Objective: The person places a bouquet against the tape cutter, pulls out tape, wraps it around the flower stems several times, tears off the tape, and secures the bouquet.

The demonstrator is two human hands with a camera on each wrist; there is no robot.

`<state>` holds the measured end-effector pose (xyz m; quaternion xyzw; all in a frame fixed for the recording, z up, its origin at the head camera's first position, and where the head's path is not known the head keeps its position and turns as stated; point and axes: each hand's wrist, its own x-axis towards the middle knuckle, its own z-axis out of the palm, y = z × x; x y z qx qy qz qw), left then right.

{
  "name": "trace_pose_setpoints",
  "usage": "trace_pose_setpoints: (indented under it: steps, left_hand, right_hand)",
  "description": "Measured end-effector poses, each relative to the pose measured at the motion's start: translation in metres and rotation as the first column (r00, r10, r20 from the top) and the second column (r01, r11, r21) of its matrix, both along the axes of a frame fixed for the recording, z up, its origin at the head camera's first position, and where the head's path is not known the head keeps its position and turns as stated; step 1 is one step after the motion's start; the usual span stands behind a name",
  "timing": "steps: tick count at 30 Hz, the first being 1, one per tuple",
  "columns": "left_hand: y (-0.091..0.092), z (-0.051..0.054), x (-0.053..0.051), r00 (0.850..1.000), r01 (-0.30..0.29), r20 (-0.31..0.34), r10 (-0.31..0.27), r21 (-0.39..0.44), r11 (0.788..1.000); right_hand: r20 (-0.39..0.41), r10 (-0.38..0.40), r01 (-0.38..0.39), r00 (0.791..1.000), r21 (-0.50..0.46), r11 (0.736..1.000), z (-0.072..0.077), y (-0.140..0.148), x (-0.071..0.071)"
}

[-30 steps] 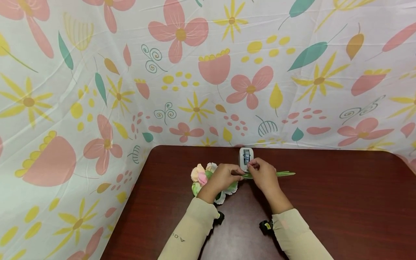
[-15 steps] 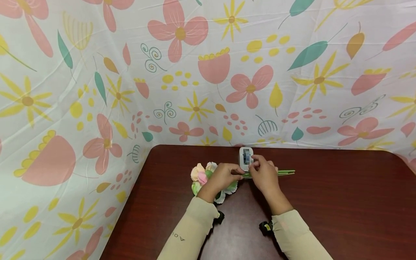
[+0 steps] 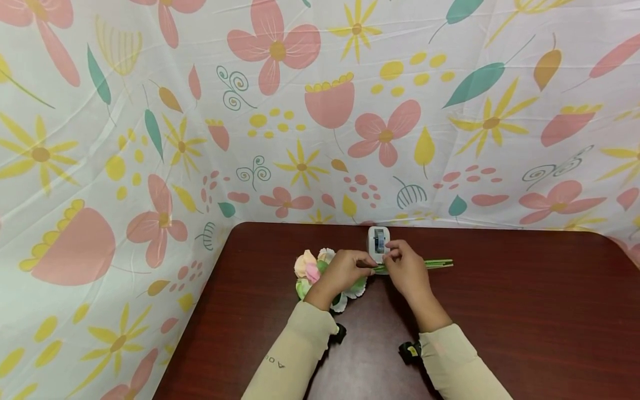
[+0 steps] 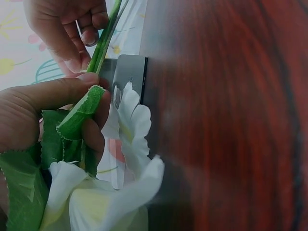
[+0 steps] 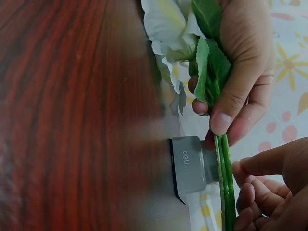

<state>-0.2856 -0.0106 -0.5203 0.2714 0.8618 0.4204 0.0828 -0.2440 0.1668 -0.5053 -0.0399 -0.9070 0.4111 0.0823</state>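
My left hand (image 3: 344, 278) grips the green stems (image 5: 224, 178) of an artificial flower bunch just below its leaves (image 4: 79, 115). White blooms (image 4: 103, 202) hang under that hand, while peach and pink ones (image 3: 307, 268) show to its left in the head view. Thumb and finger of my right hand (image 3: 406, 273) pinch together at the stems' edge, on what looks like a thin end of clear tape, hard to make out. Its other fingers curl close beside the stems. A white tape dispenser (image 3: 378, 244) stands right behind both hands; its grey side (image 5: 188, 163) shows in the right wrist view.
The dark red-brown table (image 3: 525, 311) extends to both sides and toward the person. Behind it and at the left hangs a flower-printed cloth (image 3: 320, 139). Black straps (image 3: 411, 351) with small devices sit at the wrists.
My right hand makes small finger movements near the dispenser and stems; its forefinger has shifted slightly right. The stem ends have tipped up a little. My left hand keeps its grip in place.
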Motion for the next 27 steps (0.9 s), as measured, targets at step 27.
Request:
trace_pose_setpoints:
  steps: [27]
  left_hand:
    - [0.000, 0.000, 0.001, 1.000, -0.011, 0.026, 0.010, 0.015, 1.000]
  right_hand:
    - [0.032, -0.010, 0.012, 0.999, -0.073, 0.997, -0.002, -0.003, 0.016]
